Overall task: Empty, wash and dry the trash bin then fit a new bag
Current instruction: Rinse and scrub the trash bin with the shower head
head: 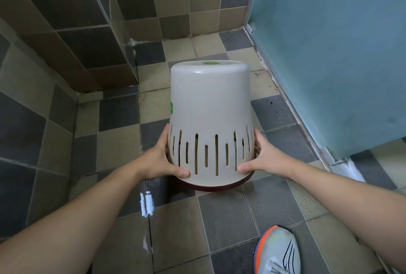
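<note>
The trash bin [209,120] hangs upside down between both hands, over the tiled floor [230,218]. The left hand [161,159] and right hand [261,159] each grip the slotted wall near the dark rim [219,186], thumbs towards the person. To drain it well, probably keep it inverted and shake gently, holding firmly: the plastic looks slippery.

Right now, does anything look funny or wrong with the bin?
The trash bin is upside down: its flat bottom with a green sticker faces up and its dark red rim points at the floor. The left hand and right hand grip its slotted sides. It shows no cracks.
</note>
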